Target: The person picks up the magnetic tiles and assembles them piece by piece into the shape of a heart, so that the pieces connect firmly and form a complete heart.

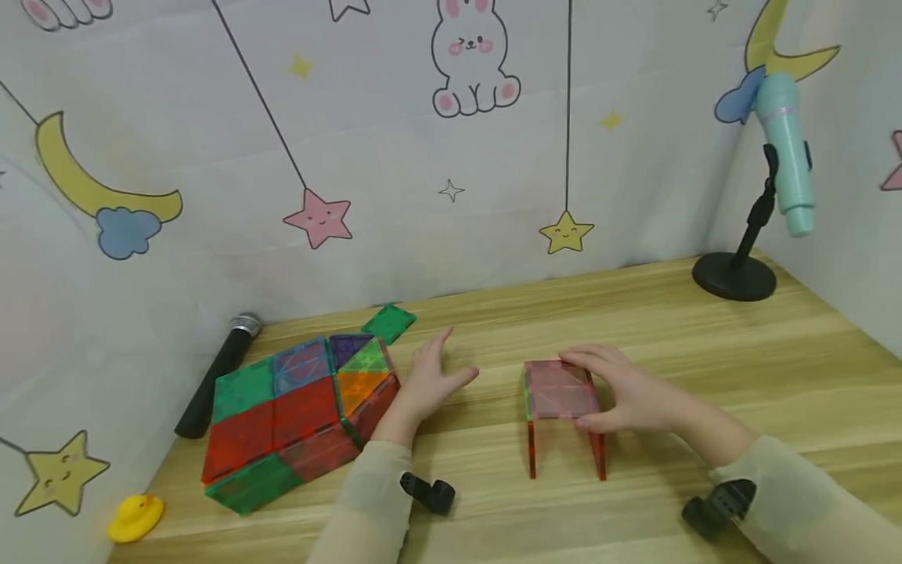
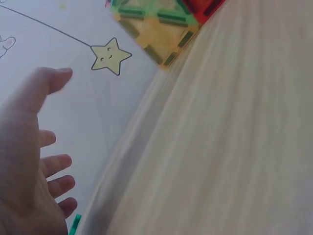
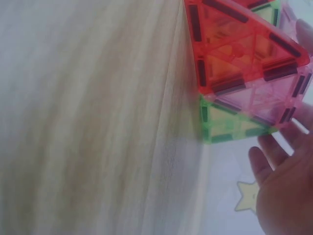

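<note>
A small open-fronted structure of magnetic tiles (image 1: 561, 389) stands on the table, with a pink tile on top, red sides and some green. My right hand (image 1: 627, 392) holds it at the right, thumb on the near corner and fingers at the far corner. In the right wrist view, fingertips touch its pink and green tiles (image 3: 239, 129). My left hand (image 1: 425, 384) hovers with fingers spread and holds nothing. Beside it, to the left, is a larger block of magnetic tiles (image 1: 303, 411) in red, green, blue, purple and orange.
A loose green tile (image 1: 389, 323) lies behind the large block. On the left are a black microphone (image 1: 220, 380) and a yellow rubber duck (image 1: 135, 518). A mint microphone (image 1: 788, 157) on a black stand (image 1: 734, 276) occupies the back right. A printed cloth (image 1: 395, 157) hangs behind the table (image 1: 479, 501).
</note>
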A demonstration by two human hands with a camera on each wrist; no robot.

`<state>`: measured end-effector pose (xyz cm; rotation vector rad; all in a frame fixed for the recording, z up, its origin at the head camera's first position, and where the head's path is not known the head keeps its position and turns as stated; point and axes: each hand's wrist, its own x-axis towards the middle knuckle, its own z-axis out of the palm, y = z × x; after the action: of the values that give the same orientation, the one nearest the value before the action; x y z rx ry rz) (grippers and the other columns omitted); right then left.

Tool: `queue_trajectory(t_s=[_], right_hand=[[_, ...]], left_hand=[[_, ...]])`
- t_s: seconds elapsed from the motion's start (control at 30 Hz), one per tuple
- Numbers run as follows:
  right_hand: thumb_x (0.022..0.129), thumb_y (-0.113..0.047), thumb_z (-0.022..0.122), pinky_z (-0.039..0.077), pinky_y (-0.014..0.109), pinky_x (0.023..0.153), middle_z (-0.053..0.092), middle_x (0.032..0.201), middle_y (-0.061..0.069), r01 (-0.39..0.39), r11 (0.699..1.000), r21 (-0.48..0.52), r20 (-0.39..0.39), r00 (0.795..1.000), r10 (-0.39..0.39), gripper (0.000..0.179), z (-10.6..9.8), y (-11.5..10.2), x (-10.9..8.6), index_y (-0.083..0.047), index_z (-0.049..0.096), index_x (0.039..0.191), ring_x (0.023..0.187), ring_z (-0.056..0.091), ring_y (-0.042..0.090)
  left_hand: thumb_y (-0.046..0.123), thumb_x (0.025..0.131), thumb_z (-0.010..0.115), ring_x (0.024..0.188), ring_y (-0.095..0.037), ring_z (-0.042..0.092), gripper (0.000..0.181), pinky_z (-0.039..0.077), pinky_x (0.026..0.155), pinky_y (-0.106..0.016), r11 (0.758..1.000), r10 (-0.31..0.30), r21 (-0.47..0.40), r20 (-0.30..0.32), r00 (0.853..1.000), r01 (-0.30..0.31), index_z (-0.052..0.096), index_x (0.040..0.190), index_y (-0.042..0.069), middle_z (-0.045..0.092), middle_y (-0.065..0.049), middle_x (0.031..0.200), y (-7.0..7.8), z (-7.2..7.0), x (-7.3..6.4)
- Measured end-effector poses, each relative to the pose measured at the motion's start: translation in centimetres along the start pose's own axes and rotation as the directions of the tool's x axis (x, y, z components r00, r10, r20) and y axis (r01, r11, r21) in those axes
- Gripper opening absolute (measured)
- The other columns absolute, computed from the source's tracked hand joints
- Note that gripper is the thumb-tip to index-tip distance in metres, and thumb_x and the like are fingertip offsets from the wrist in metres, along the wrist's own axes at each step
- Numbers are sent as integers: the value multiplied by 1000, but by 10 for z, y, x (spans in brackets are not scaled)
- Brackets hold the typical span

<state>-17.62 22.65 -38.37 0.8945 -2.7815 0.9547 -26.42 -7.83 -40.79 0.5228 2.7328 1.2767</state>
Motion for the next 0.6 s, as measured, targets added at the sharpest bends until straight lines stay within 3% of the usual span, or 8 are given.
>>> queue_trajectory(t_s=[0.13,0.3,0.5,0.6], right_hand=[[74,-35,79,37,56,92,41,137,14,11,1000,-8,-6,1000,-11,78,1,0,1,0,45,135,124,36,33],[74,-35,78,37,56,92,41,138,14,-5,1000,-4,-4,1000,5,78,-1,1,0,-1,45,136,124,36,33],[74,-37,78,37,56,94,41,138,13,-13,1000,2,3,1000,13,78,-1,2,0,-3,46,136,125,36,32],[74,-37,78,37,56,94,41,139,12,-25,1000,7,8,1000,25,77,0,3,-2,-4,46,136,126,35,32]], left_hand=[[36,84,68,135,-40,19,81,26,102,-59,999,-20,33,-80,997,22,26,148,9,26,-18,149,-9,-8,4],[35,85,67,133,-41,21,79,19,102,-60,989,-59,119,-215,975,86,28,146,5,29,-18,147,-19,-10,19],[39,86,62,138,-40,8,83,7,105,-61,961,-184,166,-223,957,223,19,149,7,16,-20,152,-25,-8,38],[39,85,62,138,-41,10,84,8,105,-60,940,-210,227,-205,956,255,19,149,7,16,-22,152,-23,-6,42]])
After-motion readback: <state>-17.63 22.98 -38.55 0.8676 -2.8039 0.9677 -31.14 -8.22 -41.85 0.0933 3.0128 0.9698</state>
